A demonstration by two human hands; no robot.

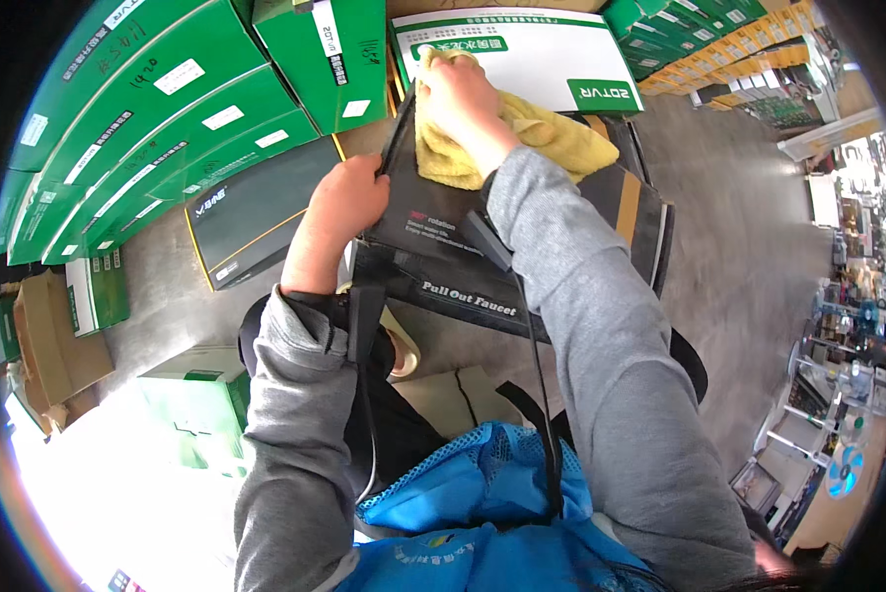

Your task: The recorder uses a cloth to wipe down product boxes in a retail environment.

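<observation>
My right hand presses a bunched yellow cloth onto the far left part of a black faucet carton in front of me. Part of the cloth spreads to the right over the carton's top. With its fingers curled, my left hand grips the left edge of the same carton. White print and a tan tape strip show on the carton. Just beyond the cloth lies a white and green box. The fingertips of my right hand are partly hidden in the cloth's folds.
Tall green cartons stand stacked at the left. Beside my left hand a flat black box lies on the grey floor. Opened brown cardboard is at far left, a green box nearer. Crowded shelving and a blue fan line the right.
</observation>
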